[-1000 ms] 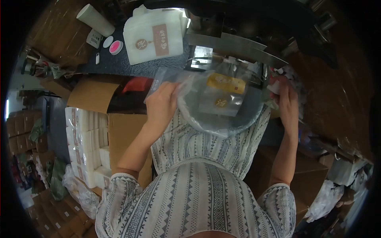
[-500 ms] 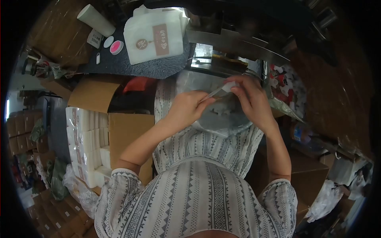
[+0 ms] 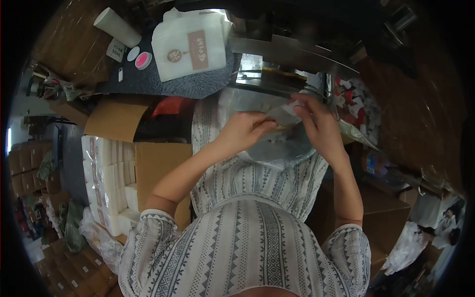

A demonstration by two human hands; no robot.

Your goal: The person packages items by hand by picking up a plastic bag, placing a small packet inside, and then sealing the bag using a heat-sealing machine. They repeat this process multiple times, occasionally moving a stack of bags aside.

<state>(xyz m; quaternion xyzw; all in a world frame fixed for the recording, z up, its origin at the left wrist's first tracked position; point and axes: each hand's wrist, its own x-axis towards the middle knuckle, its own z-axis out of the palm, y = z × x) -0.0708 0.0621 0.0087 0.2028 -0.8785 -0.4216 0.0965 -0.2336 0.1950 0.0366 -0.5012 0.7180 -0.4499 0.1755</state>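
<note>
My left hand (image 3: 243, 131) is closed over my lap, thumb against fingers, at the edge of a thin translucent sheet (image 3: 280, 117); exactly what it pinches I cannot tell. Facing it, my right hand (image 3: 320, 124) pinches a small white piece (image 3: 294, 106) between thumb and fingertips. Under both hands, a large clear plastic bag (image 3: 279, 159) rests on my lap, with small pale items showing inside it. Just beyond the fingers is the metal front of a dark machine (image 3: 257, 88).
White printed pouches (image 3: 173, 42) lie on a grey fluffy mat (image 3: 208, 86), near a pink-filled tub (image 3: 143, 60) and a white cup (image 3: 116, 27). An open carton (image 3: 163, 166) and wrapped white packs (image 3: 106, 183) stand left. Red and white pieces (image 3: 354, 101) lie right.
The white piece has tilted and shifted slightly right with my right hand. The narrow strip between my hands now shows as a wider translucent sheet.
</note>
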